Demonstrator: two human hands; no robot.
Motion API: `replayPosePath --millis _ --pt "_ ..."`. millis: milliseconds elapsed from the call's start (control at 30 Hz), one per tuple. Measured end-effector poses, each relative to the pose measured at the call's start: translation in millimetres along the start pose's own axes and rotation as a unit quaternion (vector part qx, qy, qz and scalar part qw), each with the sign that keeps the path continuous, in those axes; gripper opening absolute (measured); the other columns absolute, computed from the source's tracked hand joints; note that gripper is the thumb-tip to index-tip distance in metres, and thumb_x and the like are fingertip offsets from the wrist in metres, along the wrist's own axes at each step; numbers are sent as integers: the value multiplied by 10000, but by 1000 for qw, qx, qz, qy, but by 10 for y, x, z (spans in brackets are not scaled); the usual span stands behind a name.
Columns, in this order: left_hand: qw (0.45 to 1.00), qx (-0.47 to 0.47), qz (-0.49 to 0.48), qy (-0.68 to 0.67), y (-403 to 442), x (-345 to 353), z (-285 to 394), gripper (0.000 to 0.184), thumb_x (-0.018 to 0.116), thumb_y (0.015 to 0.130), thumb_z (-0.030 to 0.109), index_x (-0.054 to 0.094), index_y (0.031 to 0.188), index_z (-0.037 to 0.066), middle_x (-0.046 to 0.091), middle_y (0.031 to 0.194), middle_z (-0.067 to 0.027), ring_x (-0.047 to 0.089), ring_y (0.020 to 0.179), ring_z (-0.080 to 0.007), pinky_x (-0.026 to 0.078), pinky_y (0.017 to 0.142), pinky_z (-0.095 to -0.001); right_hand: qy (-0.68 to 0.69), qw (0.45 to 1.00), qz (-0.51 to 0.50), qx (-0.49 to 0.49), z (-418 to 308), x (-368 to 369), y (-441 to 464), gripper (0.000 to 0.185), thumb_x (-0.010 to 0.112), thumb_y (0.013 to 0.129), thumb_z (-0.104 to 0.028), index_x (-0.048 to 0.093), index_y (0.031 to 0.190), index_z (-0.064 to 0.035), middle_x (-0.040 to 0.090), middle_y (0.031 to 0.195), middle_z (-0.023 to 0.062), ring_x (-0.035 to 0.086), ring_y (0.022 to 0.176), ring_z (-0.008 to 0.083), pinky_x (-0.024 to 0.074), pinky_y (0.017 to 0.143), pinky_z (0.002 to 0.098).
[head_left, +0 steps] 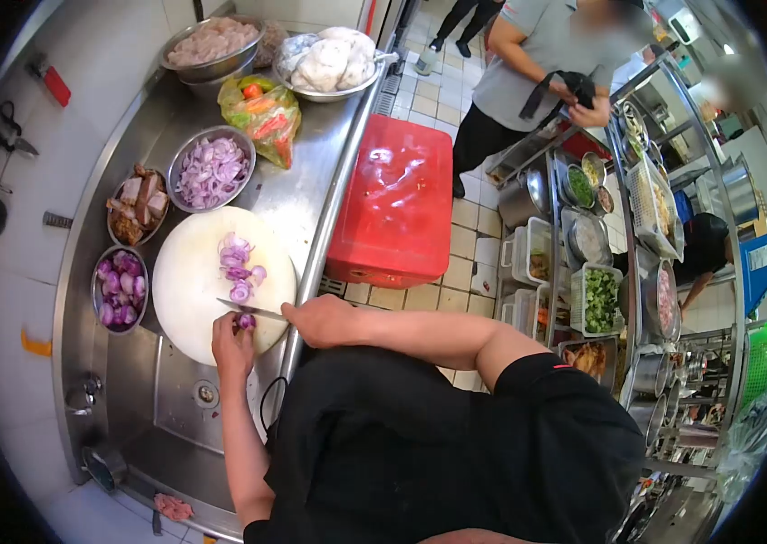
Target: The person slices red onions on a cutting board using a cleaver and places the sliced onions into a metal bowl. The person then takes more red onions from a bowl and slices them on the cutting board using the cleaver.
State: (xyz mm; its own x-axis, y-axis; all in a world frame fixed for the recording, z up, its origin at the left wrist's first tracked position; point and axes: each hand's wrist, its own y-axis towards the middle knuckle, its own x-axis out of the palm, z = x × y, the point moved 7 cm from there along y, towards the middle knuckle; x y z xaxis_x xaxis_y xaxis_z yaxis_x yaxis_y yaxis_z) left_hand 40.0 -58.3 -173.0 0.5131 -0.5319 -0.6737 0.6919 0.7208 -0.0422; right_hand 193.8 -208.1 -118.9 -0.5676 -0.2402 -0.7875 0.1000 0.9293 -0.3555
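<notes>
A knife (pixel 252 309) lies across the round white cutting board (pixel 186 263), its handle wrapped in my right hand (pixel 322 321) at the board's edge. My left hand (pixel 233 344) has its fingers closed on a small purple onion (pixel 247 321), right beside the blade. Sliced onion (pixel 237 258) is scattered on the board above the knife. A metal bowl of sliced onions (pixel 212 170) stands past the board's far edge. To the left of the board is a bowl of whole peeled onions (pixel 120 288).
A bowl of meat pieces (pixel 138 205), a bag of vegetables (pixel 261 118) and bowls of pale meat (pixel 213 43) stand on the steel counter. The sink (pixel 189 390) is below the board. A red box (pixel 393 199) is on the right. Another person (pixel 538 82) stands beyond it.
</notes>
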Motion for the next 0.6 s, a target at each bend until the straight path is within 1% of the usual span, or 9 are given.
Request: replayPosePath --millis 67,133,167,267,300,367,433,500,600 --pt "1000 -10 -4 -11 9 10 -60 372 765 925 26 658 1280 7 656 1218 -193 699 1084 -362 592 947 -434 -3 1000 -2 2 -48 -33 -7 352 582 961 -84 554 1290 40 732 876 260 749 845 466 573 705 585" --pt "998 31 12 50 13 11 -82 378 807 911 50 669 1261 10 677 1172 -182 717 981 -342 589 886 -429 3 1000 5 -18 -12 146 29 327 595 951 -78 552 1253 41 730 852 253 746 820 466 572 697 583" --pt "999 32 27 30 6 24 -103 367 804 907 37 671 1248 12 673 1151 -181 714 960 -342 588 875 -435 13 1000 13 -18 43 204 30 294 600 950 -79 546 1213 41 731 840 250 745 803 469 573 698 582" --pt "999 37 36 9 9 33 -128 357 806 905 37 671 1235 12 671 1143 -179 711 954 -343 586 877 -437 -3 1000 12 -25 -38 86 31 291 607 951 -82 544 1210 35 730 837 247 746 809 470 574 699 587" --pt "999 36 21 29 16 32 -121 351 808 904 36 670 1226 10 669 1136 -178 712 956 -341 585 881 -438 -2 1000 6 -22 -101 40 -8 291 602 959 -94 547 1216 30 729 838 246 746 815 471 573 697 589" --pt "999 34 17 30 15 22 -94 356 813 903 39 669 1227 9 669 1137 -177 713 961 -342 585 882 -438 6 1000 16 -19 38 236 30 291 599 962 -98 546 1217 30 729 838 245 746 820 470 572 694 588" --pt "999 28 18 35 14 5 -98 361 818 902 42 669 1229 8 670 1139 -176 714 966 -342 585 884 -438 14 999 26 -23 -36 148 15 291 595 964 -103 545 1218 29 729 838 244 747 824 468 572 692 587" --pt "999 21 24 7 2 11 -113 358 822 901 43 670 1224 5 670 1136 -175 716 972 -342 584 881 -436 -20 1000 4 -13 -77 76 -12 283 570 977 -107 536 1222 30 728 843 247 747 829 468 572 694 589" --pt "1000 20 13 13 7 2 -117 341 820 905 38 675 1211 0 676 1146 -171 724 985 -332 586 885 -430 6 1000 4 -25 -50 165 -26 283 560 982 -104 530 1229 30 730 860 252 748 840 471 572 706 594"
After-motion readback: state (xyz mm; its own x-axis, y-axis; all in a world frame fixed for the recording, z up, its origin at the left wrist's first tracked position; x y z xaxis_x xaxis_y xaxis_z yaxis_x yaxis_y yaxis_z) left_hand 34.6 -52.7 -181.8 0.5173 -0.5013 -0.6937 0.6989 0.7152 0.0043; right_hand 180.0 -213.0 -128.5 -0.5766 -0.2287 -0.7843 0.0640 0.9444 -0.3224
